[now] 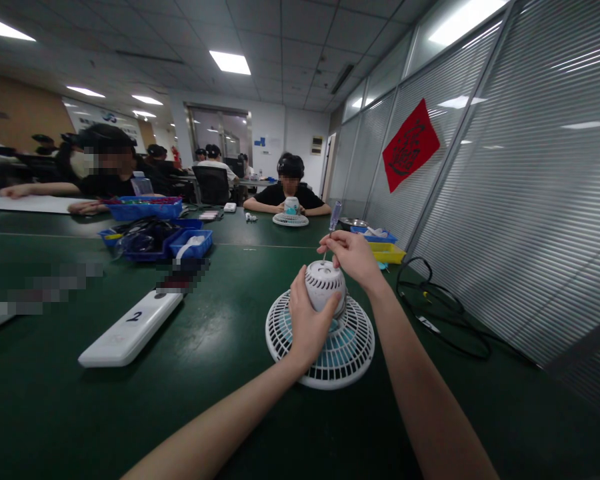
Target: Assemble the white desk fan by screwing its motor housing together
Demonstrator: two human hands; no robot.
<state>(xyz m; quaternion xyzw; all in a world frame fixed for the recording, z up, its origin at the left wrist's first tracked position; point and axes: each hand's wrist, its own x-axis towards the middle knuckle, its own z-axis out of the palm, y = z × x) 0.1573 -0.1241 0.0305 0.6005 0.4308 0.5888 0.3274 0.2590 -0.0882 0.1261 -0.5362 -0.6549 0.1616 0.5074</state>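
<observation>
A white fan head (325, 283) with a round slotted motor housing rests face down on its grille (350, 373), and light blue blades show through the bars. My left hand (310, 323) is wrapped around the near left side of the housing. Above it, my right hand (350, 253) pinches a screwdriver (335, 215) with a clear purplish handle. The screwdriver stands nearly upright, its shaft pointing down to the top of the housing. Whether its tip sits in a screw is too small to tell.
Blue trays (150, 243) with cables stand at the left, near a white device marked 2 (130, 330). A yellow tray (387, 253) and black cable (445, 307) lie right. Across the table, a person (267, 198) holds a similar fan.
</observation>
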